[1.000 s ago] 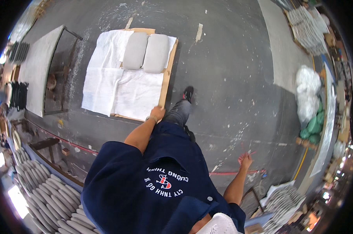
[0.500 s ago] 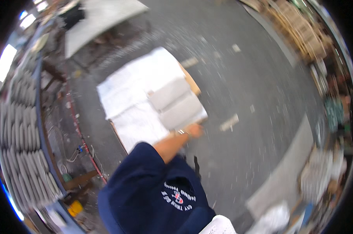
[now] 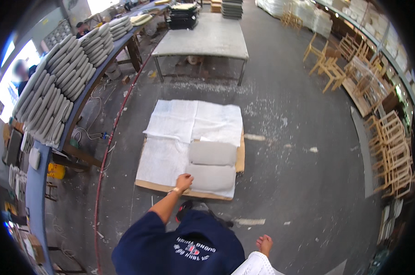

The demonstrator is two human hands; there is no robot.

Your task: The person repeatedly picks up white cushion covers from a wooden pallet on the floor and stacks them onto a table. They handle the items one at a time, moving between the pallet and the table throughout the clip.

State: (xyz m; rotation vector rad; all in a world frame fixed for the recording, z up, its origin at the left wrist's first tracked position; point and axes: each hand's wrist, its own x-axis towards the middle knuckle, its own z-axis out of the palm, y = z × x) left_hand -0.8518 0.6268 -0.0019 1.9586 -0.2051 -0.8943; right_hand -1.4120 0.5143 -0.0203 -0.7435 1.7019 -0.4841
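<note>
My left hand [image 3: 184, 182] hovers by the left edge of the nearer grey seat cushion [image 3: 212, 178]; its fingers are loosely bent and I see nothing in them. Whether it touches the cushion is unclear. A second grey cushion [image 3: 212, 153] lies flat just beyond the first. Both rest on white cloth sheets [image 3: 164, 160], spread over brown cardboard [image 3: 240, 158] on the floor. My right hand [image 3: 264, 244] is held low on the right, near my body, apart from the cushions, with fingers loosely apart and nothing visible in them.
A grey-topped table [image 3: 207, 36] stands ahead, bearing stacks of dark pads [image 3: 182, 17]. Piled grey cushions [image 3: 67, 64] line a blue bench [image 3: 38, 197] on the left. A red hose [image 3: 110, 144] runs along the floor. Wooden chair frames [image 3: 391, 146] stand right. A person [image 3: 22, 75] is behind the bench.
My view has turned and levelled, showing more of the room. My left hand has moved from the cushions' near right corner to the nearer cushion's left edge. My right hand has come into view.
</note>
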